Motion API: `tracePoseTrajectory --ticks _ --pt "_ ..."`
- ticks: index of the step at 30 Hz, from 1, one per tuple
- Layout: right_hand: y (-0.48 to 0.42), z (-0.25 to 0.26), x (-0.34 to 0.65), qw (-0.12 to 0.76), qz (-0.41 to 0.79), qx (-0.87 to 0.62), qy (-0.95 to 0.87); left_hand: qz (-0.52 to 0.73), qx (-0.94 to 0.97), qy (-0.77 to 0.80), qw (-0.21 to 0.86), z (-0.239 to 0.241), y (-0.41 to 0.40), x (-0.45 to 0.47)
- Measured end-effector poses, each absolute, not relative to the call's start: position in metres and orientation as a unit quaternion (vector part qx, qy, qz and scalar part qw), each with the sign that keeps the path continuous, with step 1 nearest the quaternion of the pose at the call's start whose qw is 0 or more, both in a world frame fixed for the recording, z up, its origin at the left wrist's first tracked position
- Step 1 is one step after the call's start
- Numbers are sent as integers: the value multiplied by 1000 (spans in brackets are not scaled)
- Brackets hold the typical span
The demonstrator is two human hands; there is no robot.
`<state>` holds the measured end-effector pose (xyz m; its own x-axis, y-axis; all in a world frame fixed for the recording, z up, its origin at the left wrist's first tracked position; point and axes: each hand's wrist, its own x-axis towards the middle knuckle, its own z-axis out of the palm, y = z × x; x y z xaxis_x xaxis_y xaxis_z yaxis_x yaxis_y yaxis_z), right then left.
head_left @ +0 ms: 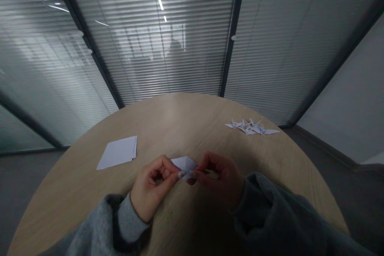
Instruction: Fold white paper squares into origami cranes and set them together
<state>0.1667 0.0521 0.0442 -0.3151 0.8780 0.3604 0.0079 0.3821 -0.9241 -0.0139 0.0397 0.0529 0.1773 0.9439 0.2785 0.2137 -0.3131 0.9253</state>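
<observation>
A small folded piece of white paper [184, 163] is held between both hands, near the middle of the table. My left hand [157, 182] pinches its left side between thumb and finger. On the opposite side, my right hand [220, 174] grips the paper's right edge, also with thumb and finger. The fingertips almost meet at the near edge and hide part of the folds. To the left lies a stack of white paper sheets [118, 153], slightly out of line. A pile of folded white paper pieces with pointed ends, like paper cranes [250, 127], sits at the right.
The round wooden table [177, 116] has a curved far edge close to glass panels with blinds [174, 68]. Dark frames divide the panels. A pale wall [348, 92] stands on the right, beyond the table.
</observation>
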Motion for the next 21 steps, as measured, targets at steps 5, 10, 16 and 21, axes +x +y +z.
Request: tracePoseTrajectory --ticks 5,10,16,21 --pt "51 44 164 478 492 -335 -645 477 628 447 421 53 39 -12" --pt "51 46 164 480 492 -332 -647 484 619 455 419 53 38 -10" --pt "53 45 165 488 490 -333 -640 482 621 452 421 54 38 -10" --pt "53 44 165 494 492 -324 -640 484 625 446 420 53 38 -11"
